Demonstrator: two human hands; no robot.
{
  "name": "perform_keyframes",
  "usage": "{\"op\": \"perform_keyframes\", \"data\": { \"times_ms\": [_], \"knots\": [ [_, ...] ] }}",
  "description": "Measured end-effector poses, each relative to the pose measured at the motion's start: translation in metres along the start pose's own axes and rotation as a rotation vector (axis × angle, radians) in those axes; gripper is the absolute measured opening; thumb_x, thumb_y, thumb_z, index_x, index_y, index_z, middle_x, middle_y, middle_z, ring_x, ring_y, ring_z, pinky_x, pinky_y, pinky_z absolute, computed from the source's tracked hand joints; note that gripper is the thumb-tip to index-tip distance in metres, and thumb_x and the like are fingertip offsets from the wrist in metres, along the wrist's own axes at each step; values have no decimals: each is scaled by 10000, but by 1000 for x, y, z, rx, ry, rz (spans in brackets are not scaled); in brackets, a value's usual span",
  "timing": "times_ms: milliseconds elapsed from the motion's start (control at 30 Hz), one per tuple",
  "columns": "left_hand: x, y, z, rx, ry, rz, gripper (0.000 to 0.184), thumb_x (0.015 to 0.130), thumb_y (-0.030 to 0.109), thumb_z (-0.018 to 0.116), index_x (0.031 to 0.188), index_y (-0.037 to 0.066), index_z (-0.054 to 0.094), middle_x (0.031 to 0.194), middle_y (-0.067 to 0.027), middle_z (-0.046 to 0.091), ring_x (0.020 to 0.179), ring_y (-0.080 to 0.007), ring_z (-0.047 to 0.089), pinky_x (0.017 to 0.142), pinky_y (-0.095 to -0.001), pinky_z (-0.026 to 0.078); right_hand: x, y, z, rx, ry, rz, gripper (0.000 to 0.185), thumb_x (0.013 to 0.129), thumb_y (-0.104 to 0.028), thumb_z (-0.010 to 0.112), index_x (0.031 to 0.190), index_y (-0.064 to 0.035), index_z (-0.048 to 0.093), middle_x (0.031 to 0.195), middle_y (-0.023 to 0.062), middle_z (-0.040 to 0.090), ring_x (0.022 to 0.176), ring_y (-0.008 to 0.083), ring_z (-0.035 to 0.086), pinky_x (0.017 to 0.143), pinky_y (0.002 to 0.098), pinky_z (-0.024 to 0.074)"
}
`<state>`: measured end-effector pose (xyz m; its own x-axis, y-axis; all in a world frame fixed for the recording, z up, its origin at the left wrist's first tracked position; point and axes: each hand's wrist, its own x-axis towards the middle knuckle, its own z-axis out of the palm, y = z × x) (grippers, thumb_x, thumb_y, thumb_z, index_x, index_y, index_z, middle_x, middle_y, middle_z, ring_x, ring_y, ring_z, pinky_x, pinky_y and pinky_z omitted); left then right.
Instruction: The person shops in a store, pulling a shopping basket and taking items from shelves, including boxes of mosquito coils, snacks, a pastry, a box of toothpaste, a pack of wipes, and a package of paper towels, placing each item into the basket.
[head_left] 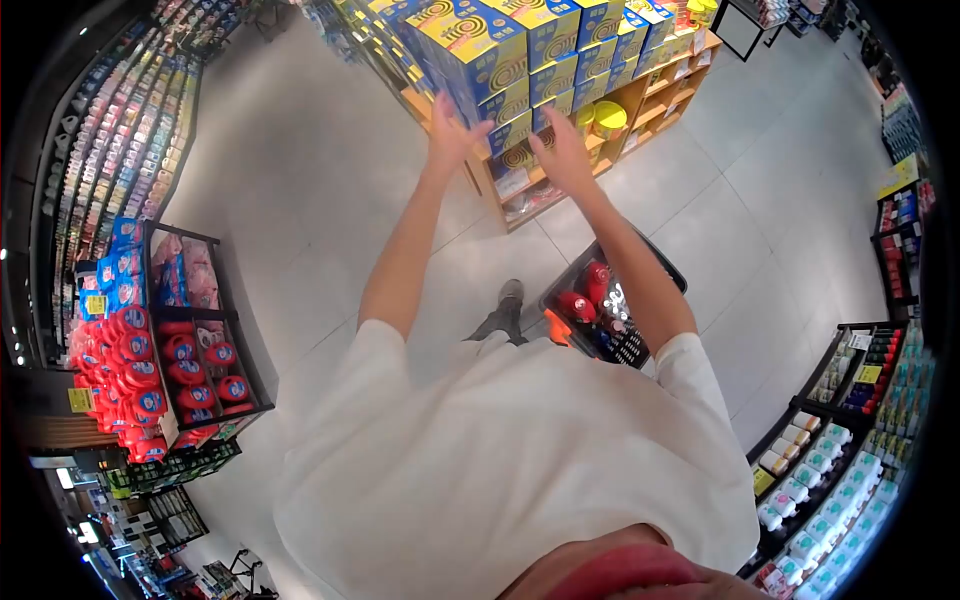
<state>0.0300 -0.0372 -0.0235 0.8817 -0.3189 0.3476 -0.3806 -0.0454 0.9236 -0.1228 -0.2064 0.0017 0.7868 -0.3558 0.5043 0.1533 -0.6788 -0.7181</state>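
Note:
Both my arms reach forward to a stack of blue and yellow boxes [478, 45] printed with spiral coils. My left hand [452, 140] is open at the stack's near left corner, fingers spread. My right hand [563, 155] is open in front of the lower boxes, thumb and fingers apart. Neither hand holds anything; whether the fingertips touch the cardboard I cannot tell. The stack stands on a wooden shelf unit [490, 190]. Under my right forearm is a black shopping basket [553, 290] with red bottles [577, 305] inside.
Yellow-green tubs [608, 118] sit on the wooden unit, right of my right hand. A rack of red jugs [125, 375] stands at the left. Shelves of white bottles [820, 455] line the lower right. My shoe [511, 290] is on the grey tiled floor [330, 200].

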Motion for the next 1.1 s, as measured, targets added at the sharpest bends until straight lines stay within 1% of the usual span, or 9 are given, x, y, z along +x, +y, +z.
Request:
{"op": "perform_keyframes", "data": {
  "times_ms": [67,200,500,733,867,900,967,1000,1100],
  "knots": [
    [52,25,-10,216,-14,266,1103,572,261,909,1432,14,265,1391,-270,394,1322,-365,382,1081,-455,338,61,-15,15,-86,84,-219,587,834,-208,641,1354,-20,445,1365,239,466,1229,382,469,1009,440,406],
    [89,41,-4,489,17,298,1055,534,294,907,1413,172,336,1416,-306,317,1325,-454,327,1067,-516,321,133,-15,37,-306,58,-283,609,811,-205,653,1356,-27,447,1423,281,370,1264,420,409,1032,466,377],
    [109,2,-9,409,14,465,833,569,230,879,1265,169,426,1308,-220,278,1251,-398,321,1041,-498,329,151,5,64,-284,121,-217,668,700,-159,718,1314,-59,476,1401,272,366,1233,437,391,1035,473,346],
    [101,9,-27,364,-35,795,822,506,133,912,1208,180,487,1308,-186,305,1253,-337,386,994,-432,422,123,5,32,80,81,17,848,664,-173,843,1383,-49,410,1360,146,501,1244,242,483,1031,360,395],
    [87,54,-32,-22,-170,647,823,484,210,926,1200,111,532,1278,-172,338,1224,-339,398,989,-450,399,97,4,-3,313,-111,113,900,703,-263,840,1430,-27,364,1327,129,540,1273,241,468,1074,369,352],
    [78,68,-33,-78,-215,547,815,547,185,909,1243,101,492,1224,-151,426,1145,-299,480,944,-412,447,88,-3,-12,495,-156,176,845,765,-227,791,1450,-38,333,1302,134,556,1217,230,521,1043,361,396],
    [53,113,-19,-556,-344,8,752,603,110,876,1245,78,484,1185,-126,510,1063,-255,553,870,-352,509,62,-28,-38,662,-214,397,762,848,-275,686,1468,-67,295,1257,110,580,1154,199,566,933,339,480],
    [40,116,-17,-515,-376,-141,691,730,30,743,1317,38,379,1174,-122,561,1062,-221,584,930,-340,497,48,-39,-49,714,-182,453,714,898,-328,617,1476,-85,276,1225,95,595,1114,182,592,851,327,538],
    [6,130,7,-679,-501,-583,537,885,232,617,1328,45,378,1188,-127,588,1048,-205,627,824,-345,559,-4,-86,-83,820,-122,863,694,923,-449,520,1475,-105,277,1240,89,577,1107,192,590,722,344,586]
  ]
}}
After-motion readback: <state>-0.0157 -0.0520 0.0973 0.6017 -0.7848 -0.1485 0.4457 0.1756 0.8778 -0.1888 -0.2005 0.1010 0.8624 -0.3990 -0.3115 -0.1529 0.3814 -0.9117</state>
